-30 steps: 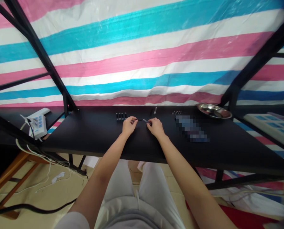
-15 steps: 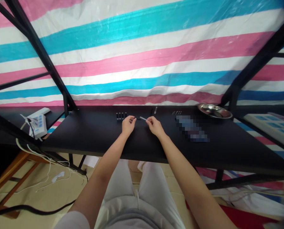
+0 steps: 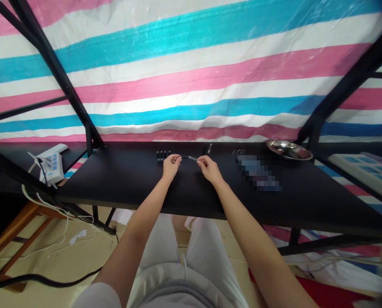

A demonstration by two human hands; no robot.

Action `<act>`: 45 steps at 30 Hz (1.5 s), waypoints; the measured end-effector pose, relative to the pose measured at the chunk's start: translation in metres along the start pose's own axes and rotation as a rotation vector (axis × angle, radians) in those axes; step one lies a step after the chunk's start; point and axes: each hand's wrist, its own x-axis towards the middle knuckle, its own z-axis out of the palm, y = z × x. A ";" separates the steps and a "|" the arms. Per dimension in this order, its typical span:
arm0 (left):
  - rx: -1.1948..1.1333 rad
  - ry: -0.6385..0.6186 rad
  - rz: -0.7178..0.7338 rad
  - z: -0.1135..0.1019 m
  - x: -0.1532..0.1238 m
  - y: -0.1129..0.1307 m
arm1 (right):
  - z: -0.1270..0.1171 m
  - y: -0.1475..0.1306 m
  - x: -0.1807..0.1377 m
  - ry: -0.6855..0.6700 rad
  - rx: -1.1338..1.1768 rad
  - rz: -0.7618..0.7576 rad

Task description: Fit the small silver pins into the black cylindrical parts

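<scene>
Over the middle of the black tabletop [image 3: 130,184], both hands are closed in a fingertip pinch. My left hand [image 3: 171,167] holds one end of a thin black stick-like piece [image 3: 185,157]. In the fingertips of my right hand [image 3: 209,169] is a slim, see-through greyish tube [image 3: 192,158]. The two pieces lie in line and their facing ends appear to meet, though the join is too small to make out. Just behind my left hand stand several small black cylinders [image 3: 161,155] with pale tops. Another clear tube [image 3: 209,148] lies near the back edge.
Small clear pieces [image 3: 238,152] sit right of centre at the back. A shiny metal dish [image 3: 289,150] is at the back right, with a pixelated blue item [image 3: 258,173] before it. Black frame posts [image 3: 66,85] flank the table; striped sheeting [image 3: 191,85] hangs behind.
The black piece and the clear tube have come into line, end to end. My left hand has shifted slightly left and more of the black piece shows; my right hand is almost unmoved.
</scene>
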 end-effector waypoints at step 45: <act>0.246 -0.238 0.214 0.004 -0.009 -0.005 | 0.005 0.000 -0.007 -0.178 -0.273 -0.128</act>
